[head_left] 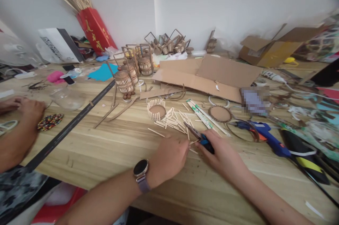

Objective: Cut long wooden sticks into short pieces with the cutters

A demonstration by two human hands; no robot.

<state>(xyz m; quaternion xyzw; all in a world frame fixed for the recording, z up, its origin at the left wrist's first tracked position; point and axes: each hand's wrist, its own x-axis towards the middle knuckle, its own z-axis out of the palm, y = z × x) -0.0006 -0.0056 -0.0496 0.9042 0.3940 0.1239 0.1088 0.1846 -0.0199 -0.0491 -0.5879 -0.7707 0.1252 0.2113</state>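
Note:
My right hand is closed round the blue and black handles of a pair of pliers, whose jaws point up and to the left. My left hand, with a watch on its wrist, pinches a short thin wooden stick beside the pliers. Just beyond both hands lies a loose pile of short pale sticks. Behind the pile stands a round base ringed with upright sticks. To its right is a round cardboard disc with a dark rim, near long paper-wrapped chopsticks.
A blue glue gun lies at the right. Flat cardboard and small lidded baskets stand farther back. A long black strip crosses the table. Another person's hands rest at the left, near a beaded coil.

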